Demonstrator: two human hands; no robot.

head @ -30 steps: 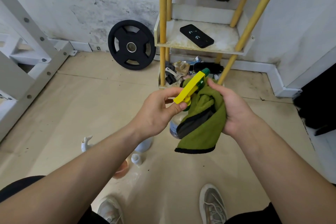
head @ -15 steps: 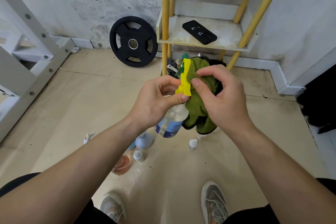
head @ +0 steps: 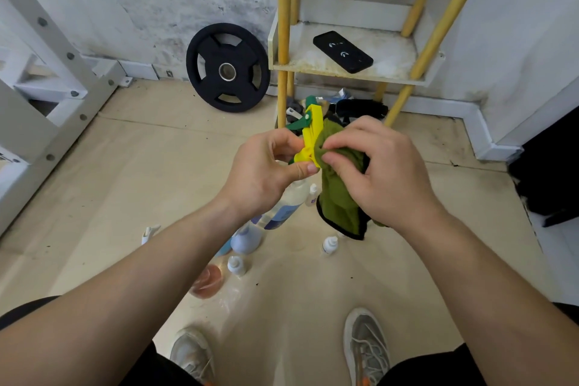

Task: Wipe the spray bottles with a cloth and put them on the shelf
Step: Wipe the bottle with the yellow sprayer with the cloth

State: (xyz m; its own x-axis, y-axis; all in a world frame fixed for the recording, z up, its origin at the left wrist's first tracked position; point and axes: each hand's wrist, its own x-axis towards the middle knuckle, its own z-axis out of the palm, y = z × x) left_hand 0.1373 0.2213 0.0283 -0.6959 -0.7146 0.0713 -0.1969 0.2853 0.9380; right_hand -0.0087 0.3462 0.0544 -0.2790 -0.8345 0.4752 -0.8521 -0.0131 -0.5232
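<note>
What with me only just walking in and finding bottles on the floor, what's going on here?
A person is standing and wiping a spray bottle. The left hand holds it at its yellow trigger head, while the right hand presses a green cloth against that head. Several other bottles stand or lie on the floor below. The shelf ahead holds a black phone; no bottle shows on it.
</note>
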